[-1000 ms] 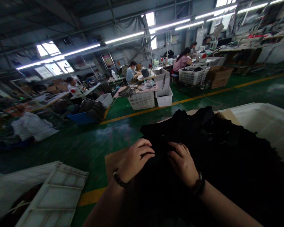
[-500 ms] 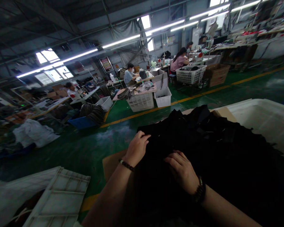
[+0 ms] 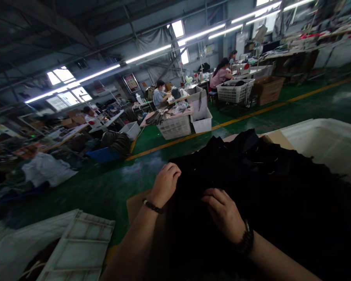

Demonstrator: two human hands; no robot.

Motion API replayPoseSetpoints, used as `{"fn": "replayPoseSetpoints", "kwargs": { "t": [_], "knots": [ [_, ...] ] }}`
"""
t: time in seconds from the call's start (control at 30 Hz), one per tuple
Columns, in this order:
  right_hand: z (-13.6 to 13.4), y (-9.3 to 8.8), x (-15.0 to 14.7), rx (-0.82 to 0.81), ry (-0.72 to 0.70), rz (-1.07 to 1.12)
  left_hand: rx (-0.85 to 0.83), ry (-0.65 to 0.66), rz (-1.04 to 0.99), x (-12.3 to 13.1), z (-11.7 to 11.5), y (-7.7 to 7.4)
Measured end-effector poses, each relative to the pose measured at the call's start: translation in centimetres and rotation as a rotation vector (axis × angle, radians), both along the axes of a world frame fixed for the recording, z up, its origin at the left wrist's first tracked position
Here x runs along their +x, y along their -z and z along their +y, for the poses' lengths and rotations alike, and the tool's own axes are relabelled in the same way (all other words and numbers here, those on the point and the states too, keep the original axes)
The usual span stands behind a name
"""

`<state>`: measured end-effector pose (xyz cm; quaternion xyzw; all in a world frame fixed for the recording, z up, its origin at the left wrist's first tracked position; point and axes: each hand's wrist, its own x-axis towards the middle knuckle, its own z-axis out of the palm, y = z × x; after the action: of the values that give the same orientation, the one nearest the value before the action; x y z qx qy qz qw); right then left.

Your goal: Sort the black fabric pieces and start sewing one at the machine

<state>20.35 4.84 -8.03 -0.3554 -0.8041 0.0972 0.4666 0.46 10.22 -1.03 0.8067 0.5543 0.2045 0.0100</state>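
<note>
A large heap of black fabric point(image 3: 263, 195) fills the lower right, its folds hard to make out in the dark. At its left edge my left hand point(image 3: 166, 182) is closed, fingers curled together on the cloth. My right hand point(image 3: 224, 210) lies lower and to the right, its bent fingers pinching the black fabric near the front of the heap. Fingertips of both hands are partly hidden. Dark beaded bracelets circle both wrists. Brown cardboard point(image 3: 136, 203) shows under the left side of the heap.
A white plastic tub point(image 3: 324, 136) stands behind the heap at right. A pale ribbed crate point(image 3: 82, 242) is at lower left. Across the green floor point(image 3: 128, 175), people sit at sewing tables among white baskets point(image 3: 234, 91), a blue bin point(image 3: 102, 154) and a cardboard box point(image 3: 267, 89).
My left hand has shifted slightly left, and its fingers have curled in more. The right hand stays almost in place on the fabric. The view has tilted a little.
</note>
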Motion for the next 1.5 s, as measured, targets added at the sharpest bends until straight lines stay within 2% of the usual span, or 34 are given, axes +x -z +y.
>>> {"fn": "replayPoseSetpoints", "kwargs": {
  "t": [0.2, 0.3, 0.43, 0.5, 0.57, 0.63, 0.7, 0.77, 0.87, 0.93, 1.03, 1.27, 1.5],
  "knots": [
    [0.1, -0.1, -0.1, -0.046, 0.023, 0.001, -0.051, -0.025, 0.092, -0.3, 0.8, 0.8],
    [0.3, -0.2, -0.2, -0.059, 0.041, -0.003, -0.034, -0.013, 0.016, -0.2, 0.7, 0.4],
    [0.1, -0.4, -0.2, -0.033, 0.085, 0.017, -0.092, 0.164, -0.181, 0.7, -2.4, -2.1],
    [-0.1, -0.4, 0.0, 0.018, 0.054, 0.027, -0.176, 0.273, -0.194, 1.5, -4.5, -3.3],
    [-0.3, -0.4, 0.3, 0.074, -0.017, 0.016, -0.288, 0.359, -0.197, 2.1, -6.2, -3.8],
    [-0.6, -0.3, 0.6, 0.102, -0.072, -0.005, -0.385, 0.404, -0.243, 2.1, -6.8, -3.7],
    [-0.9, -0.1, 0.8, 0.101, -0.085, -0.011, -0.398, 0.361, -0.316, 1.7, -6.4, -3.0],
    [-1.1, 0.0, 0.8, 0.098, -0.081, -0.003, -0.295, 0.208, -0.363, 0.9, -5.3, -2.0],
    [-1.1, 0.0, 0.6, 0.095, -0.046, 0.015, -0.147, -0.058, -0.331, -0.1, -3.5, -0.2],
    [-1.1, -0.1, 0.5, 0.078, -0.023, 0.002, -0.141, -0.144, -0.266, -0.4, -2.7, 0.8],
    [-1.0, -0.5, 0.4, 0.046, -0.047, -0.023, -0.147, -0.153, -0.189, -0.3, -1.9, 1.5],
    [-1.3, -1.1, 0.5, 0.064, -0.128, -0.019, -0.134, -0.113, -0.128, -0.3, -1.1, 2.0],
    [-1.2, -1.0, 0.5, 0.047, -0.089, -0.032, -0.119, -0.09, -0.056, -0.1, -0.5, 2.1]
  ]
}}
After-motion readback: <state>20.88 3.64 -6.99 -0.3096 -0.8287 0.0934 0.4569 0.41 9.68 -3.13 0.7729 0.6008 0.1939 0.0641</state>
